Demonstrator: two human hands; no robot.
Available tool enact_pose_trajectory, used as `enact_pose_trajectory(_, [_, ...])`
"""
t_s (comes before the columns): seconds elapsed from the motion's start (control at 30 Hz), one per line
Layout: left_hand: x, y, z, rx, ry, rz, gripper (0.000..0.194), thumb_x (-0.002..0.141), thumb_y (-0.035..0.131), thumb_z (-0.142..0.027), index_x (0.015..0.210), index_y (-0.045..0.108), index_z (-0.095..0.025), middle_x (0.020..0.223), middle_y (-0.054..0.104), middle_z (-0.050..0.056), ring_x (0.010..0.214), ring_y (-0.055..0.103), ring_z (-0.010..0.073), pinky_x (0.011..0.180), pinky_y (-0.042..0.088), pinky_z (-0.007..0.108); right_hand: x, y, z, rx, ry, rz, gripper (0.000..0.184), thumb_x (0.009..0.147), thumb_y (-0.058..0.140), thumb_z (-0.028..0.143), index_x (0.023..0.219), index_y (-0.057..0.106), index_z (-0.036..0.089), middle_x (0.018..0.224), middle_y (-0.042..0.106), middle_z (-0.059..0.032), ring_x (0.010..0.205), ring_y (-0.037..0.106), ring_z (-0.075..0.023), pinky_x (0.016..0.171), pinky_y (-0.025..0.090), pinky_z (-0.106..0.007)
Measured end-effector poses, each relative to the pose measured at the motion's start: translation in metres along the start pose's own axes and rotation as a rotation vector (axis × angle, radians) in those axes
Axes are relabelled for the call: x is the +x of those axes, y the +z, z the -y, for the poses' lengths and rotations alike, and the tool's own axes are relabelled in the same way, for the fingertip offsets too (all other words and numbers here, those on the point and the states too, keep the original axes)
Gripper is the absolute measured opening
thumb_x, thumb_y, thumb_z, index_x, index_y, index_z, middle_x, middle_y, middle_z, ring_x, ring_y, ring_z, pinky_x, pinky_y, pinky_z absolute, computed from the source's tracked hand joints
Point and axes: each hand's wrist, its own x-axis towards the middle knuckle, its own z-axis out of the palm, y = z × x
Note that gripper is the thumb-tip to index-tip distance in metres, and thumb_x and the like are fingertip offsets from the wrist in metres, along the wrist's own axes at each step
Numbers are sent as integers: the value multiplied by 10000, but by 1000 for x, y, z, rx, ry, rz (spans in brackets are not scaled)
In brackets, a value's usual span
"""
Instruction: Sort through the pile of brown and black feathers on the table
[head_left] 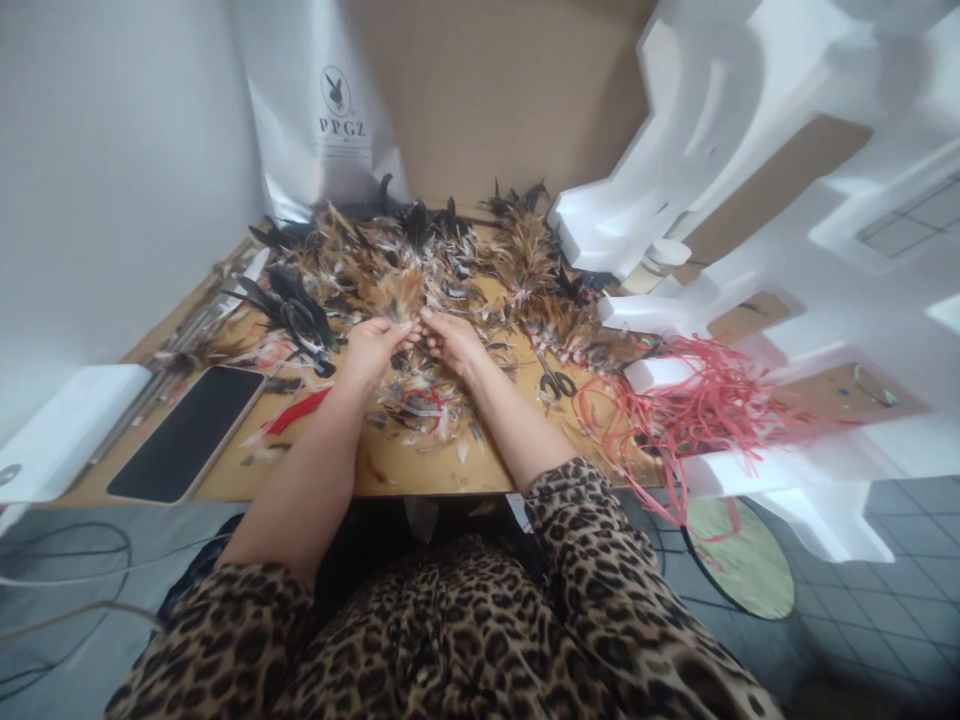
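Note:
My left hand (373,347) and my right hand (451,343) meet fingertip to fingertip over a heap of brown, black and white feathers (420,270) on a wooden board (420,470). Both hands have their fingers pinched together around a small tuft of brown feathers (399,296) that rises just above them. Loose feather scraps and a bit of red string (420,400) lie under my wrists. A red feather (296,412) lies left of my left forearm. Small black scissors (555,380) rest right of my right forearm.
A dark phone (187,432) lies at the board's left, beside a white box (64,430) and thin metal rods (180,345). A tangle of red strings (690,410) spreads at the right. White foam packing (750,180), a silver bag (322,110) and cardboard (510,90) stand behind.

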Motion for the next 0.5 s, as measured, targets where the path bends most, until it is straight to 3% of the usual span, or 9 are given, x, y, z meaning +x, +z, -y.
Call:
enact_pose_trajectory(0.13, [-2,2,1,60,-8,24,244,599,762,-302,687,686,-88,690,702,88,561,623,96,552,487,185,0,1,-1,-21,-42,-52,318,567,754,363,655,531,154,471,487,81,399,364,-20,383,243,-145])
enact_pose_trajectory(0.37, [-5,2,-7,-170,-245,49,144,648,735,-166,736,674,-70,717,706,98,578,639,83,513,476,136,-3,3,3,-104,-151,-49,286,575,729,363,671,560,153,442,464,84,406,351,-25,407,241,-156])
enact_pose_trajectory(0.5, [-5,2,-9,-195,-307,68,101,679,702,-123,752,668,-61,690,699,97,544,630,78,478,464,129,-7,6,4,-160,-187,-55,273,590,712,367,669,562,153,471,475,80,411,333,-24,416,231,-172])
